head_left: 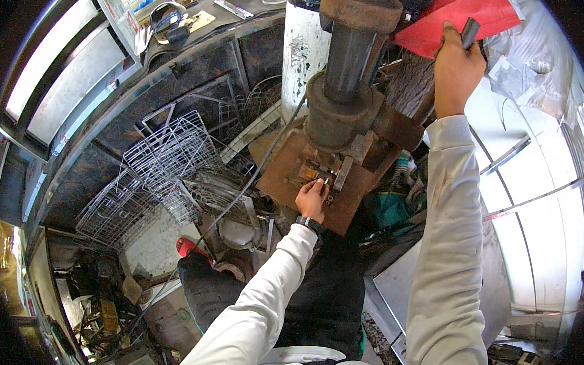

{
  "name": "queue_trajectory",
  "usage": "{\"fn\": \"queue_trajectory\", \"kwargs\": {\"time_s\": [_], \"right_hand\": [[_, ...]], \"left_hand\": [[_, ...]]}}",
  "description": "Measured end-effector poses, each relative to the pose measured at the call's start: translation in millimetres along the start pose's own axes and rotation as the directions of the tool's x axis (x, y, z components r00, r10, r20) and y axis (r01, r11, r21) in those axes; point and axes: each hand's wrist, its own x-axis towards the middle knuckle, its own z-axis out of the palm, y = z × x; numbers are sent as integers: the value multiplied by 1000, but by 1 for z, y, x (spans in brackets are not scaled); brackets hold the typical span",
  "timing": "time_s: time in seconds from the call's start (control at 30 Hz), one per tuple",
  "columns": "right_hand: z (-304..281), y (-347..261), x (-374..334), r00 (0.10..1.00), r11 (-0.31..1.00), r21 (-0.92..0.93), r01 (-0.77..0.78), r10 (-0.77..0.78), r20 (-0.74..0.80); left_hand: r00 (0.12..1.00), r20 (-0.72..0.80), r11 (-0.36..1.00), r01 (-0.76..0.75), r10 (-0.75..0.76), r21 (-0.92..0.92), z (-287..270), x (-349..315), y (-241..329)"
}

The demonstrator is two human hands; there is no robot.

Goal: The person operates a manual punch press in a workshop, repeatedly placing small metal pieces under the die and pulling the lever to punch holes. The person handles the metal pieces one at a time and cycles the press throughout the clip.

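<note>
Left hand [311, 200] pinches a small piece [327, 181] over the rusty plate [284, 175], apparently steadying it; right hand [458, 69] grips the bar [471, 31], presumably for leverage.

Left grip [312, 198] low, pinching; right grip [459, 71] raised, wrapped closed; arms [450, 246] outstretched.

Blown out to near-white on the sheets [550, 232] at right, dimmer around the wire racks [174, 145], bowed and blackened toward the round rim.
</note>
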Motion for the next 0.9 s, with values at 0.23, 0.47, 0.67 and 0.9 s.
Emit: {"fn": "queue_trajectory", "kwargs": {"time_s": [0.23,0.47,0.67,0.9], "right_hand": [[2,2,-1,994,983,150,-106,100,48],[1,1,0,999,998,46,36,-35,-13],[3,7,2,997,979,190,-72,64,52],[1,2,0,999,998,62,-31,29,34]], "left_hand": [[999,-36,998,42,-40,41,4,6,3],[997,-14,996,76,-75,40,3,8,1],[993,71,993,94,-99,69,-13,10,2],[995,79,984,41,-56,176,-19,20,11]]}}
